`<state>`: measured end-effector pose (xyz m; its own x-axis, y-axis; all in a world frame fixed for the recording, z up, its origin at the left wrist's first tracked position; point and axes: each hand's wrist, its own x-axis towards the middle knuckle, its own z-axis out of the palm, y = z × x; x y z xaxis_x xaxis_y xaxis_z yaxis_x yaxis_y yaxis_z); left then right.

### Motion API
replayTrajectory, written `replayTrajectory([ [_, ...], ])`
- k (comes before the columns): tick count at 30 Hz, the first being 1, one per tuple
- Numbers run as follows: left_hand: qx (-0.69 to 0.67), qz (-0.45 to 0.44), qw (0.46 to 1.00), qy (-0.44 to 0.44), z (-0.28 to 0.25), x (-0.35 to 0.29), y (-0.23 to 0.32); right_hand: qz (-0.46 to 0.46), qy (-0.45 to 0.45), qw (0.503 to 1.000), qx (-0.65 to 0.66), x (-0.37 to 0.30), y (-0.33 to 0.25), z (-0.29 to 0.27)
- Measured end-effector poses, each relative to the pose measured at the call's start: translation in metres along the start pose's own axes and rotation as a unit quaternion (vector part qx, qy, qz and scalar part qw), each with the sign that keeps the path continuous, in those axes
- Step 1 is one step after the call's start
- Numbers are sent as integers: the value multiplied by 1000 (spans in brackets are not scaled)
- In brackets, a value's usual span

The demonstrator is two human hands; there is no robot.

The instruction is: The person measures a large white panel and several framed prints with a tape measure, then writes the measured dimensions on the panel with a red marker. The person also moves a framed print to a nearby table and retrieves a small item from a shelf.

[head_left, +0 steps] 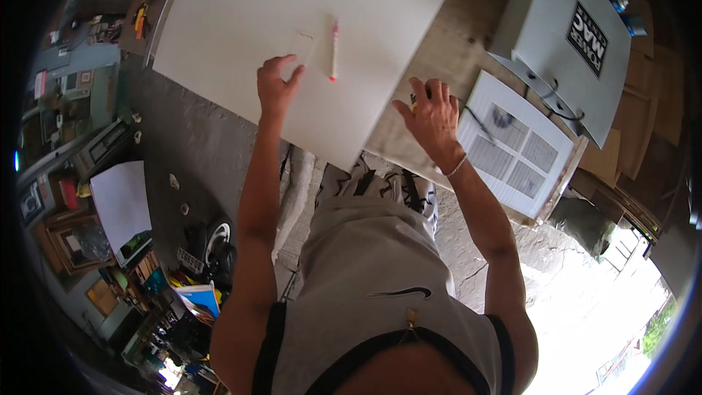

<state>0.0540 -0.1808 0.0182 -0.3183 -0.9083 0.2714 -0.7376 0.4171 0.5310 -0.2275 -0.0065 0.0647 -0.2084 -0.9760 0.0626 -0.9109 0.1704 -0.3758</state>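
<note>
My left hand (277,86) is over a large white board (241,22), its thumb and forefinger apart with a gap between them. Just beyond those fingertips is a faint narrow outline (306,38); whether it is a clear strip or drawn lines I cannot tell. A white marker with a red tip and pinkish end (334,51) lies on the board to the right of that hand. Beyond the board's right edge, my right hand (433,118) curls over a small yellow and black object (414,103), mostly hidden by the fingers, above a brown wooden surface.
To the right, a white four-panelled frame (521,145) lies beside a large grey case (570,44) with dark cables. An orange-yellow tool (146,14) rests past the board's left edge. Frames, books and a wheel (218,240) crowd the lower left floor. Brown cardboard (651,95) stands far right.
</note>
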Motion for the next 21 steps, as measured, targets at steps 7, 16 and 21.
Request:
replayTrajectory([
  [7,41,28,997,-65,3,-5,-4,59,41,997,18,77,-79,49],
  [16,-122,153,974,-117,-46,28,7,140,-192,795,558,100,-98,76],
  [21,-234,207,910,-273,-79,30,25,199,-264,401,854,76,-125,34],
])
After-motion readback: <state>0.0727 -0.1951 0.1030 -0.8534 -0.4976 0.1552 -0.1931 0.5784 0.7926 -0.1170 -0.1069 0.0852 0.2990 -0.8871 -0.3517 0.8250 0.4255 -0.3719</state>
